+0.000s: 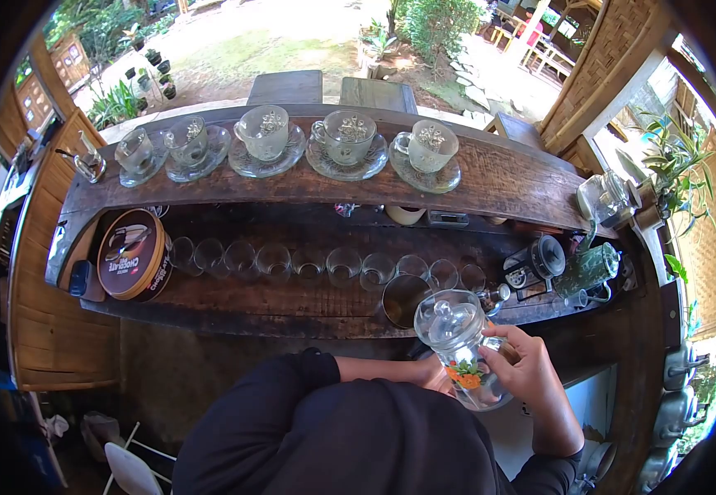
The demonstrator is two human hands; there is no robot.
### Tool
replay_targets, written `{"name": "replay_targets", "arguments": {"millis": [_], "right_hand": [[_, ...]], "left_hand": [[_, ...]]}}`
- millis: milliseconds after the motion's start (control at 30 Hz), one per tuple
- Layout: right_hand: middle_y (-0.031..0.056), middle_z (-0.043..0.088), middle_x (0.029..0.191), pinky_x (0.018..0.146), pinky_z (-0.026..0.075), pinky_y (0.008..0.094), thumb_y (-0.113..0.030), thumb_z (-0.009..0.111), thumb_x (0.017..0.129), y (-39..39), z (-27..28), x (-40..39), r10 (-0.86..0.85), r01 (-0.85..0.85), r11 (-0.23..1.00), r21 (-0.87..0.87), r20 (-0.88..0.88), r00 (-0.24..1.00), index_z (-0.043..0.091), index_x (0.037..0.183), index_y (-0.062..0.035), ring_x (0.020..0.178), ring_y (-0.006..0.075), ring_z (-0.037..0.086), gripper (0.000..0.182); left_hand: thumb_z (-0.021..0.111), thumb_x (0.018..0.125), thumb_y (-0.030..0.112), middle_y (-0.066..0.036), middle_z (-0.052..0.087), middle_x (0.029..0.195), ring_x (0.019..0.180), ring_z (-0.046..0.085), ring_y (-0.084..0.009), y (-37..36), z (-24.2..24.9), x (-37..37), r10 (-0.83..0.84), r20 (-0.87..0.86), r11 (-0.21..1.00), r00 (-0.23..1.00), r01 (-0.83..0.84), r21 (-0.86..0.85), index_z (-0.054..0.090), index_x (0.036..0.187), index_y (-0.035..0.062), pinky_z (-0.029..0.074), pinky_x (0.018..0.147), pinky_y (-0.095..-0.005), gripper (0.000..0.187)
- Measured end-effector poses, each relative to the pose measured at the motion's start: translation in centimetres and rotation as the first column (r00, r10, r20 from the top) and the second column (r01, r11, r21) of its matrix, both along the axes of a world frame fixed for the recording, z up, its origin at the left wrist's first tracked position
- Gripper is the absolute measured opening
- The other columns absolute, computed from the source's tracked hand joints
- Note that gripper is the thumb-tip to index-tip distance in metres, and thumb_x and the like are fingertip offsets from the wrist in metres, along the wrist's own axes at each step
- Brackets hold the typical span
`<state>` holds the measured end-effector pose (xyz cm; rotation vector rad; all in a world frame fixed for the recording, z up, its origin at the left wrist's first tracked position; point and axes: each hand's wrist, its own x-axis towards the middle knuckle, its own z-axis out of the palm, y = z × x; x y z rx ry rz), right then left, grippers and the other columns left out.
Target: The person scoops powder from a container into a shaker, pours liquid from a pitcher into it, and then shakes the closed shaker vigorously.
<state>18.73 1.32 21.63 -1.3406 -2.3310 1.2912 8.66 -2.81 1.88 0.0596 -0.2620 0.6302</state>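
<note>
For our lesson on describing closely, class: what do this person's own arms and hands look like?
Black, plain-looking sleeves end near the elbows, leaving both forearms bare. The right hand wears no glove, with no ring or watch visible. The left hand is mostly hidden.

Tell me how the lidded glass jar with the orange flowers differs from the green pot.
The lidded glass jar is clear with orange flowers and green leaves on its side; the green pot is opaque and mottled, with no flowers in view. The jar is off the counter, gripped by the right hand, while the pot rests on the lower counter, not in either hand.
</note>
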Motion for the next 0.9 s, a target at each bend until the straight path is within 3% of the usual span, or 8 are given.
{"name": "replay_targets", "arguments": {"millis": [200, 467, 600, 667, 800, 867, 900], "right_hand": [[0.0055, 0.055, 0.051, 0.046, 0.035, 0.0217, -0.013, 0.064, 0.082, 0.1, 0.5, -0.2, 0.016, -0.017, 1.0, 0.013, 0.032, 0.999, 0.056, 0.106, 0.0048, 0.048, 0.003, 0.043, 0.031], [0.0059, 0.054, 0.051, 0.045, 0.034, 0.0222, -0.013, 0.064, 0.082, -0.2, 1.0, -0.9, -0.008, 0.008, 1.0, 0.0, 0.059, 0.998, 0.056, 0.106, 0.0046, 0.047, 0.004, 0.043, 0.031], [0.0056, 0.053, 0.05, 0.044, 0.033, 0.0229, -0.013, 0.064, 0.082, 0.0, 0.7, -0.7, 0.014, -0.015, 1.0, 0.018, 0.052, 0.999, 0.056, 0.106, 0.0048, 0.046, 0.0041, 0.042, 0.031], [0.0055, 0.053, 0.05, 0.044, 0.033, 0.0231, -0.013, 0.064, 0.082, 0.1, 0.6, -0.6, 0.025, -0.027, 0.999, 0.029, 0.057, 0.998, 0.056, 0.106, 0.0049, 0.046, 0.0042, 0.042, 0.031], [0.0054, 0.053, 0.05, 0.044, 0.033, 0.0233, -0.013, 0.064, 0.082, 0.0, 0.7, -0.7, 0.034, -0.036, 0.999, 0.029, 0.048, 0.998, 0.056, 0.107, 0.0045, 0.045, 0.0044, 0.043, 0.032], [0.0052, 0.053, 0.05, 0.044, 0.033, 0.0233, -0.013, 0.064, 0.082, -0.1, 0.9, -0.7, 0.028, -0.029, 0.999, 0.017, 0.052, 0.998, 0.056, 0.107, 0.0044, 0.046, 0.0043, 0.043, 0.032], [0.0051, 0.053, 0.05, 0.044, 0.033, 0.0233, -0.013, 0.064, 0.082, -0.1, 0.9, -0.8, 0.019, -0.019, 1.0, 0.008, 0.051, 0.999, 0.056, 0.107, 0.0045, 0.046, 0.0042, 0.043, 0.032]], "left_hand": [[0.03, 0.093, 0.053, -0.019, 0.049, 0.127, 0.112, 0.054, -0.0319, 0.1, -0.1, 0.4, -0.005, 0.176, 0.999, 0.984, -0.001, 0.032, 0.037, 0.13, 0.0007, 0.049, 0.092, -0.0434, 0.064], [0.03, 0.093, 0.053, -0.017, 0.049, 0.128, 0.113, 0.053, -0.0306, 0.1, 0.2, 0.2, -0.01, 0.011, 1.0, 1.0, 0.01, 0.011, 0.038, 0.13, 0.0018, 0.048, 0.092, -0.0437, 0.064], [0.03, 0.093, 0.053, -0.017, 0.048, 0.128, 0.114, 0.053, -0.0305, 0.2, -0.1, 0.3, -0.013, 0.085, 0.996, 0.996, 0.006, 0.084, 0.038, 0.13, 0.002, 0.047, 0.093, -0.0442, 0.063], [0.037, 0.087, 0.063, -0.015, 0.055, 0.118, 0.108, 0.056, -0.038, 0.0, 0.6, 0.1, -0.035, -0.15, 0.996, 0.988, 0.023, -0.083, 0.045, 0.124, 0.0085, 0.05, 0.085, -0.0476, 0.066], [0.038, 0.087, 0.062, -0.015, 0.055, 0.117, 0.107, 0.056, -0.0373, -0.1, 0.6, 0.2, -0.017, -0.163, 0.998, 0.987, 0.008, -0.057, 0.046, 0.123, 0.0087, 0.05, 0.085, -0.0473, 0.065], [0.033, 0.093, 0.052, -0.018, 0.049, 0.127, 0.115, 0.052, -0.0315, 0.0, 0.1, 0.1, -0.028, 0.082, 0.999, 0.996, 0.025, 0.047, 0.038, 0.13, 0.0022, 0.047, 0.094, -0.0423, 0.062], [0.033, 0.093, 0.052, -0.018, 0.049, 0.127, 0.115, 0.052, -0.0315, 0.0, -0.1, 0.2, -0.028, 0.082, 0.999, 0.996, 0.024, 0.047, 0.038, 0.13, 0.0022, 0.047, 0.094, -0.0423, 0.062]]}}
